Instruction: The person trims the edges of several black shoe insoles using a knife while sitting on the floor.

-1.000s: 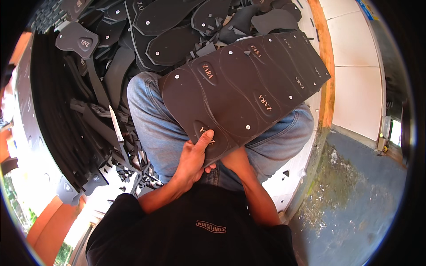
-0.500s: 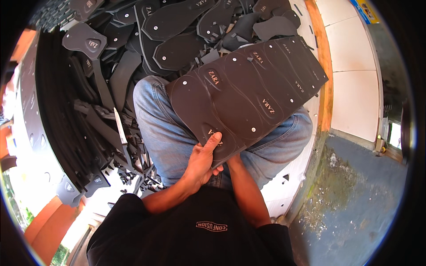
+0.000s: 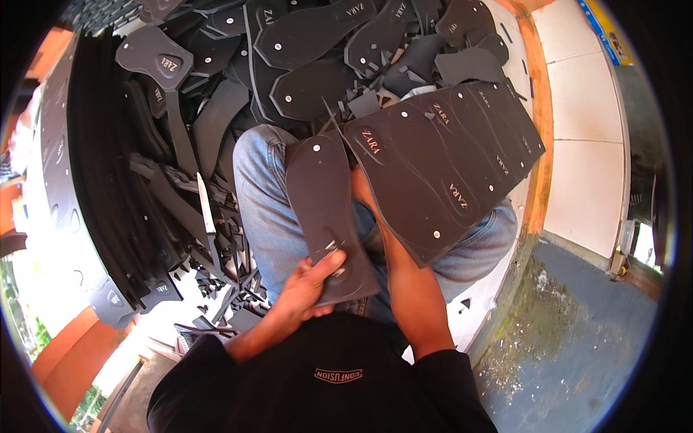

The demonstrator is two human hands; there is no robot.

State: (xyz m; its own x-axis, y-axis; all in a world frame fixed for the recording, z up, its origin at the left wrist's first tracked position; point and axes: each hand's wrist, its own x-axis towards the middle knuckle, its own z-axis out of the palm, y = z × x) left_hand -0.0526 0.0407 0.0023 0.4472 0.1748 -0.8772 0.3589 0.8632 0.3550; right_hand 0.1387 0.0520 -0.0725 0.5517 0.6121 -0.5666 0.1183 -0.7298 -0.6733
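My left hand [image 3: 303, 281] grips the near end of a black foam shoe sole [image 3: 317, 187], thumb on top and fingers underneath. The sole lies over my left thigh, apart from the larger sheet along most of its length; whether the far ends still touch is unclear. That black foam sheet [image 3: 426, 166], marked with several sole outlines and small white dots, rests across my right thigh. My right hand [image 3: 361, 186] reaches beneath the sheet's left edge, its fingers hidden from sight.
A heap of black foam soles [image 3: 310, 86] and offcuts spreads beyond my knees. To the left lies a knife [image 3: 206, 206] with a bare blade, beside a stack of black sheets [image 3: 108, 173]. An orange ledge [image 3: 538, 144] and pale tiles [image 3: 585, 101] run along the right.
The end sole has parted from the sheet and swung left with my left hand. My right hand has pushed farther forward under the sheet. The whole view has shifted slightly.
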